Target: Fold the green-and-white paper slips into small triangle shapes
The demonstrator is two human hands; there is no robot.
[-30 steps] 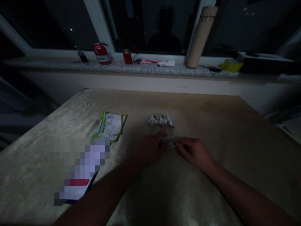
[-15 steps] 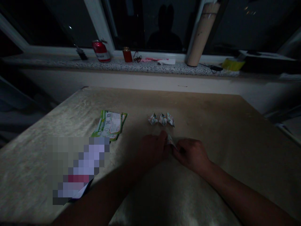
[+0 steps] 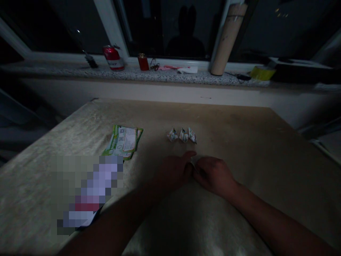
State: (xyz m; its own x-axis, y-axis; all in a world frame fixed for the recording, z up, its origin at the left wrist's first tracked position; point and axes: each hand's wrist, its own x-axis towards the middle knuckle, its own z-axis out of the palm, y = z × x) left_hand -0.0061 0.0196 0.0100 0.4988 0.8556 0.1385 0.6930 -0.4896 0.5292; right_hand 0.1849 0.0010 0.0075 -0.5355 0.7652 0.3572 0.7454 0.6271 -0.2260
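Observation:
Both hands meet low over the table [image 3: 226, 131]. Pinched between the fingers of my left hand [image 3: 176, 170] and my right hand [image 3: 214, 174] is a small piece of folded paper [image 3: 193, 162], mostly hidden by the fingers. My left index finger stretches over its top. Just beyond the hands, three small folded paper shapes with printed patterns stand in a row: a left one [image 3: 172, 135], a middle one [image 3: 183, 135] and a right one [image 3: 192, 136]. The light is dim, so the fold details are unclear.
Green printed packets [image 3: 124, 142] lie left of the hands, with a blurred-out device-like object [image 3: 98, 188] nearer me. On the granite windowsill [image 3: 157, 75] stand a red can [image 3: 113, 58], a red jar [image 3: 143, 62], a cardboard tube [image 3: 229, 39] and a yellow tape roll [image 3: 262, 73].
My fingers have closed further around the folded paper, so less of it shows. The left index finger has extended to the right over it. The three paper shapes stay put.

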